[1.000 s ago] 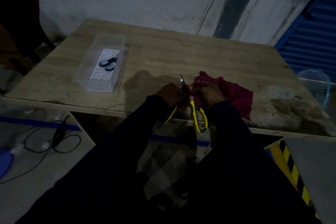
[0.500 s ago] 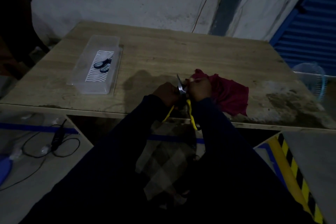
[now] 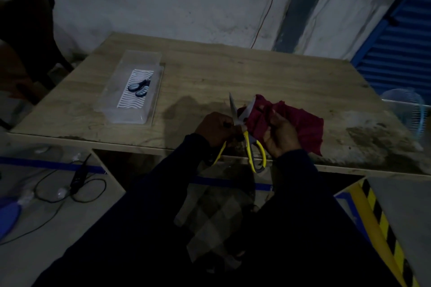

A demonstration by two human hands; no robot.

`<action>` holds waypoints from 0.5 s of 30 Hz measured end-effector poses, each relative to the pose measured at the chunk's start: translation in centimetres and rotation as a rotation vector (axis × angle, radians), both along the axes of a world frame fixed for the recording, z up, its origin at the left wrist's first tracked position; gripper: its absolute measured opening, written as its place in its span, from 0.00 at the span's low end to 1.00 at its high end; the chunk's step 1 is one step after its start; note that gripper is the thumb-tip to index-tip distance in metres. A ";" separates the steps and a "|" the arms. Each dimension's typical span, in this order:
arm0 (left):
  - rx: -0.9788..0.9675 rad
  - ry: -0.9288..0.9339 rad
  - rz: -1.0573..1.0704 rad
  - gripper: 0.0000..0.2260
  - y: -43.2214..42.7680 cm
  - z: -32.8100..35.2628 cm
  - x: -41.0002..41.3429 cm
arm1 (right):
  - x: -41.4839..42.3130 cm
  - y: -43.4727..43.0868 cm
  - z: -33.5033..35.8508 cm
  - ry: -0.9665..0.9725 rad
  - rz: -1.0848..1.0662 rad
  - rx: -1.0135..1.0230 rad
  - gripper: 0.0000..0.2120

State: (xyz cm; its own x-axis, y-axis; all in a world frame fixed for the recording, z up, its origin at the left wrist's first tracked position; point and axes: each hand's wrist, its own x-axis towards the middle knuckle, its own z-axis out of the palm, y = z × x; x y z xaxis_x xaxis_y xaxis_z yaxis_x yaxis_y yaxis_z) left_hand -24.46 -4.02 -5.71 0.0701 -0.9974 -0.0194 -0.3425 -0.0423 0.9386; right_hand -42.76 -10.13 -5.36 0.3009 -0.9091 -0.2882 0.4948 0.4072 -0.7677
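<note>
Left hand [image 3: 215, 128] is curled round one yellow handle of the scissors [image 3: 242, 123], gripping just below the pivot. Right hand [image 3: 281, 135] is close beside it, not touching it as far as the dim light shows, with thumb and fingers curled into the cloth [image 3: 305, 123], bunching its left side.

The scissors' blades are spread in a V and point away from the person. The right blade lies against the left edge of the cloth; the left blade stands clear. The second handle loop is free, between the two wrists, hanging past the near edge of the worktop [image 3: 233, 72].

The cloth is dark red and crumpled. It rests on the worktop at the near edge, right of middle, with its left part lifted by the right hand. Both hands are over that near edge.

On the left part of the worktop is a clear plastic box [image 3: 112, 109], long side running from near to far. Inside it lies a wavy-striped sheet [image 3: 130, 102] with a small blue-handled tool [image 3: 139, 88] on top; what kind of tool, I cannot tell.

Past the right edge of the worktop is a pale blue mesh basket [image 3: 410, 109]. Off the far left corner stands a dark chair [image 3: 28, 30]. A black cable [image 3: 79, 177] lies on the floor under the left end. A yellow-and-black striped edge [image 3: 382, 221] is lower right.
</note>
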 end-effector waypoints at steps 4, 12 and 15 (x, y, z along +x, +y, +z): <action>0.039 -0.020 -0.019 0.16 -0.5 0.5 0.0 | -0.3 -0.8 -0.8 -0.004 0.025 0.044 0.19; 0.065 -0.011 -0.039 0.15 -1.1 0.1 0.0 | 0.0 -0.5 -0.8 0.017 0.050 -0.096 0.17; 0.069 -0.046 -0.049 0.15 -1.4 0.2 0.1 | 0.4 -0.2 -0.9 0.094 0.093 -0.207 0.13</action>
State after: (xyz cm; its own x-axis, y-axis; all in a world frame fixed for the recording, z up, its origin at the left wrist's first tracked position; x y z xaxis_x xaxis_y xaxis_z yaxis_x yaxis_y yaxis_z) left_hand -24.38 -5.42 -5.52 0.0237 -0.9960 -0.0859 -0.3881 -0.0884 0.9174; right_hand -42.39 -10.34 -6.26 0.3669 -0.9212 -0.1293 0.3850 0.2768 -0.8804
